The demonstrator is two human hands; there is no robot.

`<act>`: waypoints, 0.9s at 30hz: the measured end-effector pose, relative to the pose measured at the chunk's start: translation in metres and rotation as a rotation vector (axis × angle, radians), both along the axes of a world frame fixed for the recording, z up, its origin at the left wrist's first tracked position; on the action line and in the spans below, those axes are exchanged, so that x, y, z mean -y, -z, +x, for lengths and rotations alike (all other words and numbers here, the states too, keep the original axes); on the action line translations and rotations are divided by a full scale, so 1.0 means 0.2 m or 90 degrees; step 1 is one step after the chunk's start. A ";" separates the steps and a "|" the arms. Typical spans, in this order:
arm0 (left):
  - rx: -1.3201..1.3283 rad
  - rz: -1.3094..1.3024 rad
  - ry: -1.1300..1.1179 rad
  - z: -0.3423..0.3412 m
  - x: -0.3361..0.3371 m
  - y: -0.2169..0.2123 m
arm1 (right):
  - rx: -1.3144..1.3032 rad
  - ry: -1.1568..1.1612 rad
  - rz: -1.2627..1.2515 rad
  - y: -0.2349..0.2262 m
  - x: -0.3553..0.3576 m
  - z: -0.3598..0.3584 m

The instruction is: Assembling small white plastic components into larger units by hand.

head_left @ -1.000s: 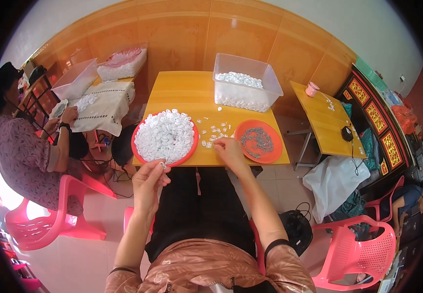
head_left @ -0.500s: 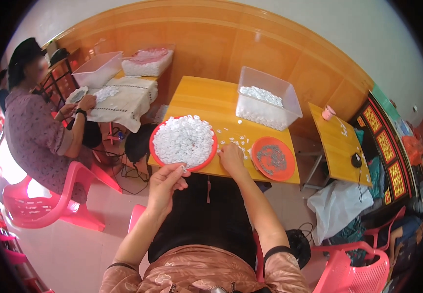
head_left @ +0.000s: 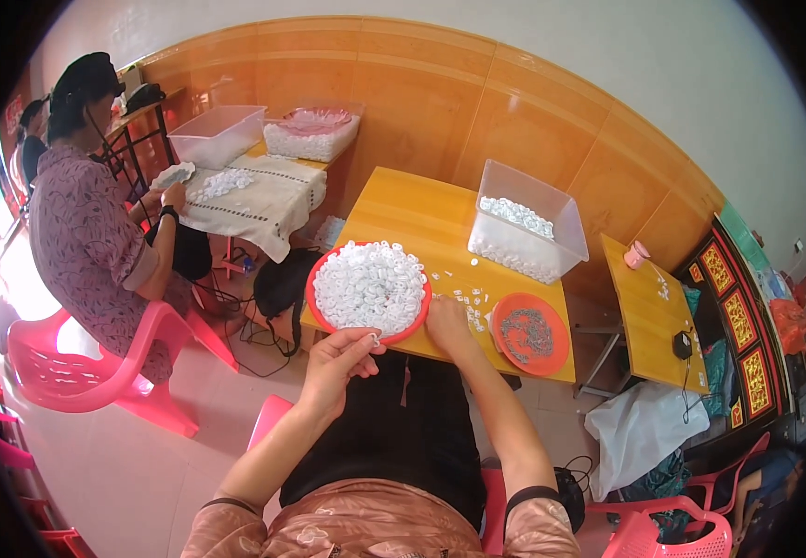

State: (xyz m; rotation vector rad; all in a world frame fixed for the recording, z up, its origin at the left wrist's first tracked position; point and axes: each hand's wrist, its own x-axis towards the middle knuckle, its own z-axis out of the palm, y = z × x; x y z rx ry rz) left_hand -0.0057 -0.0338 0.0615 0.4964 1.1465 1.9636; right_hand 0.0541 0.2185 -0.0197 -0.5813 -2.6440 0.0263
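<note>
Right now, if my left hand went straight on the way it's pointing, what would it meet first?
Probably the near rim of the red bowl heaped with white pieces, just beyond your left hand. Whether it would clear the rim is unclear from this view.

White piece (head_left: 375, 338) in left hand (head_left: 339, 364) too small to tell; right hand (head_left: 447, 325): grip hidden; lower-right chair (head_left: 708, 533) cut off.

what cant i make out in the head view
Small white piece in the left hand: head view, too small for exact shape.
Whether the right hand holds anything: head view, its back hides its fingertips.
Bottom of the red bowl: head view, covered by white pieces.
Lower right pink chair: head view, cut by lower edge.
</note>
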 end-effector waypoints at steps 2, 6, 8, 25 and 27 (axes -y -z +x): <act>0.002 0.007 0.006 0.01 -0.01 0.00 | -0.011 0.000 0.011 0.01 -0.02 0.02; -0.005 0.009 0.005 0.00 -0.02 0.00 | -0.027 0.046 -0.004 -0.05 -0.01 0.10; -0.010 0.021 -0.005 -0.01 0.01 0.00 | -0.274 -0.005 -0.350 -0.27 0.19 0.15; -0.147 0.000 0.031 0.14 0.00 -0.05 | -0.529 -0.146 -1.068 -0.44 0.74 0.40; -0.167 -0.022 0.012 0.15 0.00 -0.06 | -0.534 -0.138 -1.087 -0.45 0.75 0.40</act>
